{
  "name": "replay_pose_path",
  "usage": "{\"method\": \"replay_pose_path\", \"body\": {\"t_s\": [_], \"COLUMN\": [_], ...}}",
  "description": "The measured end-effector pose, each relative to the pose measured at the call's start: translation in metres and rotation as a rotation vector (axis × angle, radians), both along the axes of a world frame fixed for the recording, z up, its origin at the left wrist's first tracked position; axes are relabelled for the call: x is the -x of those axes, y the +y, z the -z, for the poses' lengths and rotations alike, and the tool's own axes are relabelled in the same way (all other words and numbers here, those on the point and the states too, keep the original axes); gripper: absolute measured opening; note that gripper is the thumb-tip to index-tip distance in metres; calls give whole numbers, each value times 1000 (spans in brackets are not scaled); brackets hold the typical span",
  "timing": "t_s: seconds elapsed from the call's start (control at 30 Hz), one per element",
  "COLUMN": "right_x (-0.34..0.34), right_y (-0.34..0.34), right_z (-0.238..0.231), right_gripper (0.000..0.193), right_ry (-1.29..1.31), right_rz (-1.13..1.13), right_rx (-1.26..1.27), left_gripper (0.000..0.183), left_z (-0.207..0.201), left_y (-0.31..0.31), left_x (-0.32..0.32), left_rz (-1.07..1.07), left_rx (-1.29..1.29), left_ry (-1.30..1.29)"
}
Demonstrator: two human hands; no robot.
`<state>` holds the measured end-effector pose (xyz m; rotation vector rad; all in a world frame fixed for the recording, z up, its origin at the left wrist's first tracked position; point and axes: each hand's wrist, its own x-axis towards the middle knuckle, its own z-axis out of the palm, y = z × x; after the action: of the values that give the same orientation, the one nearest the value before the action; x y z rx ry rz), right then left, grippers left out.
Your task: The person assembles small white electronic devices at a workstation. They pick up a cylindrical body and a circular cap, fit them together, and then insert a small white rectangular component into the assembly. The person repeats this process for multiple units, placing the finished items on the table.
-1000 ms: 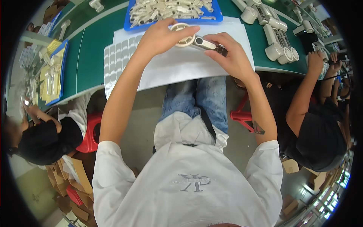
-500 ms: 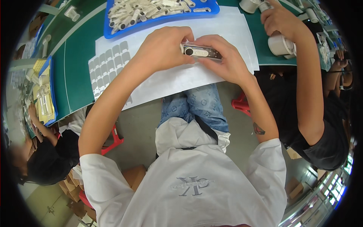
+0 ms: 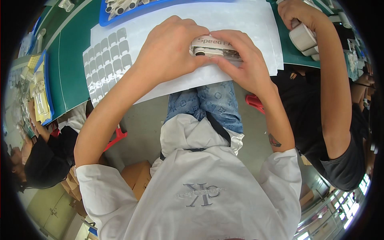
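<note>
We have the white-and-dark handheld unit (image 3: 216,45) above the white sheet (image 3: 250,20) on the bench (image 3: 73,76): left hand (image 3: 172,50) fingers wrapped round one end, right hand (image 3: 249,60) fingers gripping the other. Looks like two-handed fitting or handling; next move calls for steady, aligned ends.

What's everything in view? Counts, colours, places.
Table: 1, green, ahead
Sheeting: count unclear, white, on table
Tab sheet: 1, grey, sheeting's left
Front tray: 1, blue, top edge
Small parts: many, white, in front tray
Side tray: 1, blue, far left
Co-workers: at least 2, black tops, left and right
Rounded parts: several, white, by right co-worker's hand
Boxes: several, brown, floor
Unit: 1, white-grey, centre
Shirt: 1, white, bottom
Jeans: 1, blue, below table edge
Left hand: 1, bare, holding unit
Right hand: 1, bare, holding unit
</note>
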<state>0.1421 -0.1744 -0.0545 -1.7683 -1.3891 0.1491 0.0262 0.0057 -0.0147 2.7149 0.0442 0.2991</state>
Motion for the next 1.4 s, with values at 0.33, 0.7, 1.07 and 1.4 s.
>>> {"method": "replay_pose_path", "body": {"t_s": [0.33,0.7,1.07,1.4], "right_x": [8,-1,14,-5], "right_y": [-4,-2,-4,0], "right_z": [3,0,3,-2], "right_gripper": [47,48,48,44], "right_ry": [-108,-58,-68,34], "right_rz": [41,-20,50,-44], "right_rx": [4,56,7,58], "left_gripper": [47,46,48,53], "left_z": [-1,3,-7,-4], "left_y": [-8,-3,-13,-1], "left_x": [-2,-3,-2,-8], "left_rz": [-60,-10,-170,-122], "left_rx": [28,-3,34,23], "left_ry": [62,-53,168,152]}}
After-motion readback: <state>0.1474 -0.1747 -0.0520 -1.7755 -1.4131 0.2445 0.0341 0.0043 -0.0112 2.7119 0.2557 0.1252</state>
